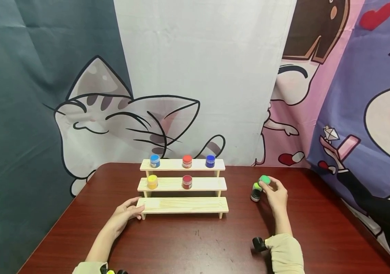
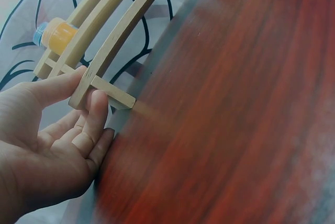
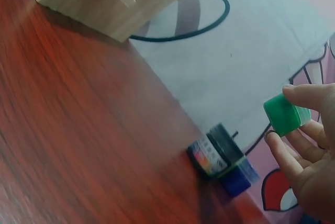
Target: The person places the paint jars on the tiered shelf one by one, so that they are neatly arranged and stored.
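At the left end of the lowest step of a three-step wooden stand (image 1: 181,204), my left hand (image 1: 121,217) pinches the board, thumb on top and fingers beneath. The left wrist view shows this grip on the board's end (image 2: 86,88) beside a short leg. My right hand (image 1: 278,195) pinches a small green paint jar (image 3: 282,114) between thumb and fingers, to the right of the stand. Just left of that jar, a dark paint jar (image 1: 255,195) stands on the table, with a yellow-green top (image 1: 257,186) showing above it. The right wrist view shows a blue piece (image 3: 235,182) against the dark jar.
On the top step stand a light blue jar (image 1: 154,161), a red jar (image 1: 187,161) and a dark blue jar (image 1: 210,161). The middle step holds a yellow jar (image 1: 152,182) and a dark red jar (image 1: 187,182). A printed cloth (image 1: 202,76) hangs behind the brown table (image 1: 181,247).
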Demonstrator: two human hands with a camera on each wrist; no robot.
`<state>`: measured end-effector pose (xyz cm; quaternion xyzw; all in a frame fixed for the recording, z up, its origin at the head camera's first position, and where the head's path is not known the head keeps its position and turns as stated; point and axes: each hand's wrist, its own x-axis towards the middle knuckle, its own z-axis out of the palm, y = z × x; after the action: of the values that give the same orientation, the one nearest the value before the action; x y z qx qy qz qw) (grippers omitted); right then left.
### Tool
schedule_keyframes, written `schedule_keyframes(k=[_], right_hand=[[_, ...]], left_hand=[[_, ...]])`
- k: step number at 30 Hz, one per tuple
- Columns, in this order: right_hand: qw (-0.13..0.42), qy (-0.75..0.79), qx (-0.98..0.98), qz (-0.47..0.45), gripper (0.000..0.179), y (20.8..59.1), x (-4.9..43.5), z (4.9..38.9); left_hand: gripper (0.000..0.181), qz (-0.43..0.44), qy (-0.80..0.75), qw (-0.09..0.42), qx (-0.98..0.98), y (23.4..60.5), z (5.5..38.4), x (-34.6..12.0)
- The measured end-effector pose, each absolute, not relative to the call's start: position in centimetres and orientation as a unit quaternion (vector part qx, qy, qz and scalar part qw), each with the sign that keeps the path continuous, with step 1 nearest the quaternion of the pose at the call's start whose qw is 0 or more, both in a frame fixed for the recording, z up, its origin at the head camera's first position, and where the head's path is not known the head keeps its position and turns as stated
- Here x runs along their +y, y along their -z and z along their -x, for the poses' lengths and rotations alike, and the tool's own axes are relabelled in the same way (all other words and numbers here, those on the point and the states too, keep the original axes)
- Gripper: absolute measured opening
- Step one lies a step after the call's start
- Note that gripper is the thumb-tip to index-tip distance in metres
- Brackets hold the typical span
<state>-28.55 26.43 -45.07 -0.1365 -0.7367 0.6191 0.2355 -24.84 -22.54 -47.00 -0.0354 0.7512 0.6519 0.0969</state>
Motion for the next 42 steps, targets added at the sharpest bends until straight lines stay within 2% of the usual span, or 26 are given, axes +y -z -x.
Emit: schedule_keyframes(k=[21, 30, 42], right_hand=[[0.237, -0.585, -0.774, 0.049, 0.037, 43.0, 20.7, 28.9], [0.209, -0.568, -0.796, 0.011, 0.042, 43.4, 17.7, 29.0], [0.239, -0.539, -0.806, -0.056, 0.034, 43.7, 15.3, 28.9]], left_hand=[[0.069, 0.034, -0.653, 0.095, 0.75, 47.1, 24.9, -22.6], [0.068, 0.037, -0.656, 0.092, 0.748, 47.1, 24.8, -22.6], [0.068, 0.044, -0.655, 0.087, 0.749, 47.1, 24.9, -22.5]])
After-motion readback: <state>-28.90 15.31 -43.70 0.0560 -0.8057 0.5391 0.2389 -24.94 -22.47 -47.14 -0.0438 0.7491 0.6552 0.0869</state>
